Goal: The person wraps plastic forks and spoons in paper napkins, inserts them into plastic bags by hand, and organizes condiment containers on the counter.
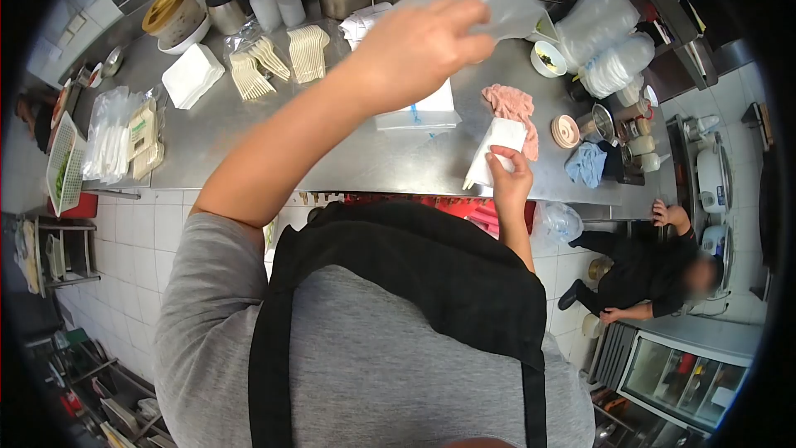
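Pinching a folded white napkin (505, 132) at two o'clock, the right hand (512, 172) has fingers clamped; I judge the napkin light, soft, easily creased, best held mid-length. At twelve, the left hand (424, 51) meets a blurred plastic bag (510, 4); its grip I cannot tell.

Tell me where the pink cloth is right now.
In the head view, the pink cloth lies on the steel counter, right of centre, partly hidden by the white napkin in the right hand.
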The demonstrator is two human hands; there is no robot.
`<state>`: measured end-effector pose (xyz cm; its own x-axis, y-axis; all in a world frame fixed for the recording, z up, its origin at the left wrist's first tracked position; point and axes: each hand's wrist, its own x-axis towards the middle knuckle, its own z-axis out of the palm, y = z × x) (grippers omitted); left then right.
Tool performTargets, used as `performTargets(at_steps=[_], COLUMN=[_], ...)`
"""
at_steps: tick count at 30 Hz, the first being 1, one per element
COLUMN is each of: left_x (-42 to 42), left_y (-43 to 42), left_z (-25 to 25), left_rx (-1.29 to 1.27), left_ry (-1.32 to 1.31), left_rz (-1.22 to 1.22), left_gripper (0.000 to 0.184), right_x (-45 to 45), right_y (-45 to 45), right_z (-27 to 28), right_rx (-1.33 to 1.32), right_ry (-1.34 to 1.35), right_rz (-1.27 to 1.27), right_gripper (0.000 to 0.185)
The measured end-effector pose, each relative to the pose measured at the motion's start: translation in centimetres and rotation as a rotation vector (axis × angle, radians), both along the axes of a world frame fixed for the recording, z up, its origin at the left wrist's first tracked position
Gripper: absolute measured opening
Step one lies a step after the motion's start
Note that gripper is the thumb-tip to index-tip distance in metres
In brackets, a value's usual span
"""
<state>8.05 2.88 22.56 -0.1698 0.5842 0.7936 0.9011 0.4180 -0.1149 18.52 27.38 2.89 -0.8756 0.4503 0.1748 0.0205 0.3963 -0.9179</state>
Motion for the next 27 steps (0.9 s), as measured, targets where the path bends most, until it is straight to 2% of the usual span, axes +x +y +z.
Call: performTargets(at_steps=[1,6,9,12,14,15,18,21,24,27], left_x=[-0.7,-3.8,-3.8,-2.5,-1.1,-0.5,0.2,0.6,0.7,0.8], left_y=[0.5,1.6,1.1,0.2,-0.6,-1.1,-2.8,-3.0,-2.9,-2.8], left_z=[-2.2,-11.4,-15.4,-18.1,-20.3,-20.8,-21.8,-23.0,-23.1,-23.0], left_rx=[-0.086,-0.226,-0.216,-0.126,0.078,0.183,0.027,0.161,0.173,0.282], left_ry=[-0.17,-0.562,-0.587,-0.711,-0.859,-0.931,-1.227,-1.241,-1.126,-1.264], left_rz=[0.038,0.04,0.057,0.159,0.179,0.19,0.309,0.255,0.242,0.313], left_gripper=[0.016,0.014,0.016,0.014,0.012,0.012,0.015,0.018,0.019,0.021], right_x=[0.5,1.6,1.9,1.8,1.7,1.5,0.8,-0.2,-1.2,-2.0], right_y=[-0.3,-0.4,-1.0,-1.7,-2.3,-2.6,-3.6,-5.0,-6.4,-7.3], right_z=[0.4,0.7,1.6,2.3,2.9,3.0,3.3,4.0,3.4,1.4], right_rx=[0.007,0.207,0.216,0.171,0.138,0.141,0.108,0.053,-0.104,-0.214], right_ry=[-0.014,-0.045,-0.06,-0.069,-0.084,-0.078,-0.069,-0.085,-0.034,-0.171], right_rz=[0.006,0.065,0.107,0.161,0.203,0.238,0.339,0.432,0.595,0.654], right_gripper=[0.016,0.02,0.021,0.023,0.024,0.024,0.025,0.024,0.023,0.022])
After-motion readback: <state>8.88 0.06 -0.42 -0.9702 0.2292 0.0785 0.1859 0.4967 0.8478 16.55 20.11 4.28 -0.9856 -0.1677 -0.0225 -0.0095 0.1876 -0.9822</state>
